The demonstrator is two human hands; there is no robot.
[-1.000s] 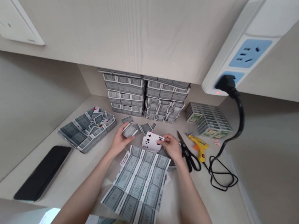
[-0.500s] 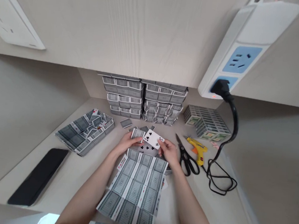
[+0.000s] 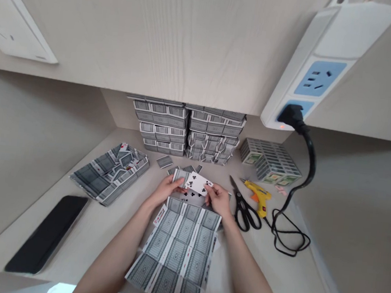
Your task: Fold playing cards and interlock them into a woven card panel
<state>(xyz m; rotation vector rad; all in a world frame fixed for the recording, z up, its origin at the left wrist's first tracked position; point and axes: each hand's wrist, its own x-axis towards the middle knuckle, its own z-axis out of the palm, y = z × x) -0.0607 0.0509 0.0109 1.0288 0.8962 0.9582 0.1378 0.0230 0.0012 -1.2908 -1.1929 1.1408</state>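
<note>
Near the middle of the desk, my left hand is closed on a patterned card that shows its grey back. A white four of clubs is pinched in my right hand, its left edge meeting the patterned card. Beneath both hands, more face-up club cards lie partly covered. Closer to me is a panel of joined cards, backs upward, between my forearms.
Stacked card blocks stand at the back. A card tray and black phone lie left. Scissors, a yellow glue gun, its cable and a card box are right. A power strip hangs above.
The four of clubs is turned slightly more level, and its left edge has come closer to the patterned card. Both hands keep their hold.
</note>
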